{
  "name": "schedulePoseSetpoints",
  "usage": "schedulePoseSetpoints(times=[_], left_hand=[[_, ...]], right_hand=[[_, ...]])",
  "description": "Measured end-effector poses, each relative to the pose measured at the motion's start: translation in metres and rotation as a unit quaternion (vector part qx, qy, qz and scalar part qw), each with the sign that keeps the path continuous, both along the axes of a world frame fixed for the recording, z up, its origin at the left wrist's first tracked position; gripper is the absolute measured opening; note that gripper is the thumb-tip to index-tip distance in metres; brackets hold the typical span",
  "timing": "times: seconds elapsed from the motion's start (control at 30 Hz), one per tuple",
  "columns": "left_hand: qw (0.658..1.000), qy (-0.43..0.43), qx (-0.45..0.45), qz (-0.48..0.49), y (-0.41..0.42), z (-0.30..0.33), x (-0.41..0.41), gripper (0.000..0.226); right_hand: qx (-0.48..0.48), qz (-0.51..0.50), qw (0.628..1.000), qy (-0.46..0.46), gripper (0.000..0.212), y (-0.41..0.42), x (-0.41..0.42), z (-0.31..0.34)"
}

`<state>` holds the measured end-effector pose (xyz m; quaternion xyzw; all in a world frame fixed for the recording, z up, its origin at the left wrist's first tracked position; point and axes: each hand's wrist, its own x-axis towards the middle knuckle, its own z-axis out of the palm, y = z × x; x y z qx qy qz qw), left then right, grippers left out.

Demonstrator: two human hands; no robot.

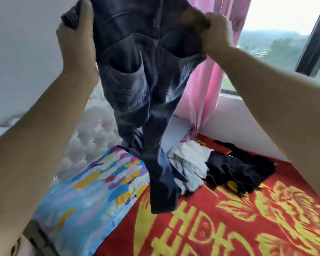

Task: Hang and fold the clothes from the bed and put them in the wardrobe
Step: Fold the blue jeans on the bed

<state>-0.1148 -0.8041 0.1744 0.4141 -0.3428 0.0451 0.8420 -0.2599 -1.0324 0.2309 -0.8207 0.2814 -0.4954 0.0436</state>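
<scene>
From my head camera: I hold a pair of dark blue jeans [137, 85] up by the waistband above the bed [229, 218], my left hand [76, 39] gripping one side, my right hand [215, 32] pinching the other. The legs hang down, apparently brushing the red cover. Beyond them lie a pale garment [189, 161] and, to its right, a black garment [238, 170]; a colourful pillow [92, 185] sits left.
</scene>
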Motion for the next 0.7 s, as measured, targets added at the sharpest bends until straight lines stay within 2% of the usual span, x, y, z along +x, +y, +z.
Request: schedulePoseSetpoints(times=[0.07, 0.17, 0.23, 0.3, 0.33, 0.37, 0.47, 0.5, 0.53, 0.57, 0.6, 0.67, 0.7], left_hand=[[0.997, -0.029, 0.062, -0.028, -0.011, -0.014, -0.019, 0.041], [0.964, -0.105, 0.234, -0.074, -0.048, -0.095, -0.078, 0.014], [0.917, -0.207, 0.313, -0.136, -0.066, -0.179, -0.133, 0.011], [0.849, -0.278, 0.398, -0.208, -0.073, -0.265, -0.190, 0.022], [0.801, -0.315, 0.450, -0.238, -0.073, -0.308, -0.217, 0.029], [0.736, -0.345, 0.509, -0.283, -0.071, -0.349, -0.243, 0.033], [0.498, -0.350, 0.657, -0.445, -0.057, -0.456, -0.319, 0.050], [0.435, -0.334, 0.683, -0.483, -0.053, -0.487, -0.341, 0.055], [0.403, -0.318, 0.700, -0.496, -0.053, -0.513, -0.360, 0.056], [0.380, -0.303, 0.722, -0.492, -0.056, -0.539, -0.379, 0.051], [0.374, -0.283, 0.746, -0.472, -0.060, -0.563, -0.396, 0.044], [0.398, -0.243, 0.786, -0.406, -0.073, -0.608, -0.426, 0.039], [0.409, -0.229, 0.801, -0.371, -0.077, -0.630, -0.439, 0.044]], right_hand=[[0.040, 0.017, 0.998, 0.047, 0.029, -0.023, -0.026, -0.014], [0.142, 0.041, 0.978, 0.146, 0.019, -0.057, -0.084, -0.078], [0.128, 0.008, 0.962, 0.242, 0.019, -0.085, -0.134, -0.144], [0.101, -0.030, 0.928, 0.356, 0.022, -0.102, -0.188, -0.223], [0.108, -0.043, 0.904, 0.412, 0.033, -0.111, -0.218, -0.267], [0.135, -0.056, 0.872, 0.467, 0.041, -0.112, -0.250, -0.310], [0.280, -0.118, 0.764, 0.569, 0.053, -0.105, -0.363, -0.432], [0.336, -0.123, 0.723, 0.591, 0.055, -0.099, -0.403, -0.470], [0.389, -0.119, 0.685, 0.604, 0.056, -0.095, -0.438, -0.504], [0.439, -0.113, 0.648, 0.611, 0.056, -0.089, -0.469, -0.536], [0.480, -0.107, 0.620, 0.612, 0.054, -0.084, -0.493, -0.566], [0.539, -0.096, 0.594, 0.589, 0.047, -0.074, -0.516, -0.620], [0.565, -0.093, 0.597, 0.562, 0.043, -0.068, -0.517, -0.646]])
